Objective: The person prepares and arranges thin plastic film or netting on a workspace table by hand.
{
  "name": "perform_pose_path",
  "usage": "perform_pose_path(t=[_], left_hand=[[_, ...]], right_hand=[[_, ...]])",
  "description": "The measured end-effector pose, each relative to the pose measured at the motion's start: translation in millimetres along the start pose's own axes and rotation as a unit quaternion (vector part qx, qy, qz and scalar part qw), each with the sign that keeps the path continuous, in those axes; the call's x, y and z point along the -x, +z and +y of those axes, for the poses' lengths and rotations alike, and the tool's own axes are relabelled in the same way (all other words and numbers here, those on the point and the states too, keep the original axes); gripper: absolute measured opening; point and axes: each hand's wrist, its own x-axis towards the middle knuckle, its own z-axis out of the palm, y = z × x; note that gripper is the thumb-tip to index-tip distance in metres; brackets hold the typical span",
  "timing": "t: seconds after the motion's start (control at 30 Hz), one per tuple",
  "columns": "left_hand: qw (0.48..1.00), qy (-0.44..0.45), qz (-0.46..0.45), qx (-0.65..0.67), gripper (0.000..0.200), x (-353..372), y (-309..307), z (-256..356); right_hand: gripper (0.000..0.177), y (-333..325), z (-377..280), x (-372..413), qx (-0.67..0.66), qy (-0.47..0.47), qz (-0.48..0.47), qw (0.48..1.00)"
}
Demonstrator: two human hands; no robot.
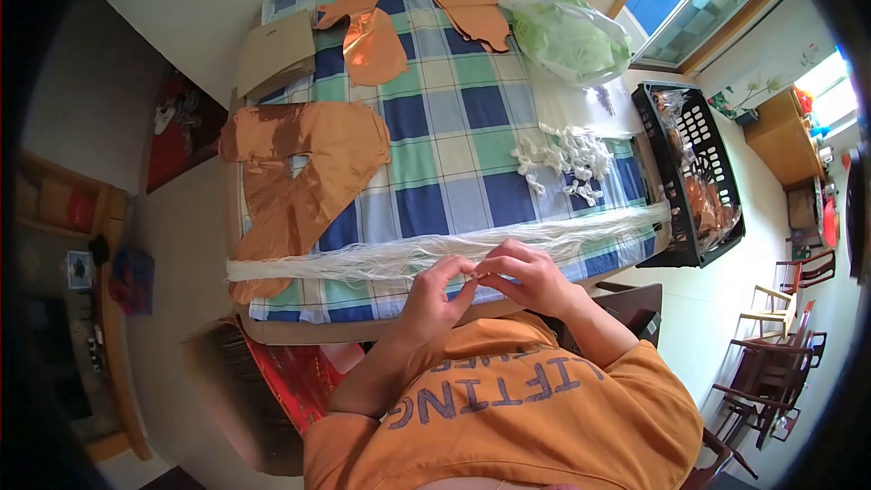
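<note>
My left hand (437,292) and my right hand (526,276) meet at the fingertips near the table's front edge. Both are closed in a pinch on something too small to make out. Just beyond them a long bundle of white string (381,259) stretches across the whole width of the table. Small knotted hanks of white string (581,158) lie in a pile beyond its right half. On the left, a large flat copper-coloured foil shape (308,186), like an uninflated balloon, reaches under the bundle's left end.
A checked cloth (435,154) covers the table. Farther back lie a cardboard piece (277,53), a smaller foil shape (374,50), another copper shape (463,0) and a plastic bag (572,41). A black crate (694,132) holding wrapped copper items stands at the right edge.
</note>
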Motion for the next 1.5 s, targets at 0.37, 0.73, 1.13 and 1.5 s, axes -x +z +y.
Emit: perform_pose_path(t=[0.37,0.73,1.13,1.5], left_hand=[[0.785,-0.271,-0.115,0.546,0.016,-10.8,-11.4,-28.2],[0.974,0.147,0.075,-0.153,0.013,-1.6,5.2,-10.4],[0.945,-0.155,0.073,0.278,0.007,-3.9,-6.1,-41.4],[0.978,-0.085,0.098,0.162,0.006,-1.8,2.9,-22.0]], right_hand=[[0.01,1.1,7.5,7.1,0.052,-0.089,0.057,0.993],[0.014,14.0,33.5,16.4,-0.449,0.329,0.006,0.831],[0.008,-0.5,-3.3,8.6,-0.027,0.117,0.052,0.991],[0.01,31.5,11.7,8.6,0.003,0.111,-0.032,0.993]])
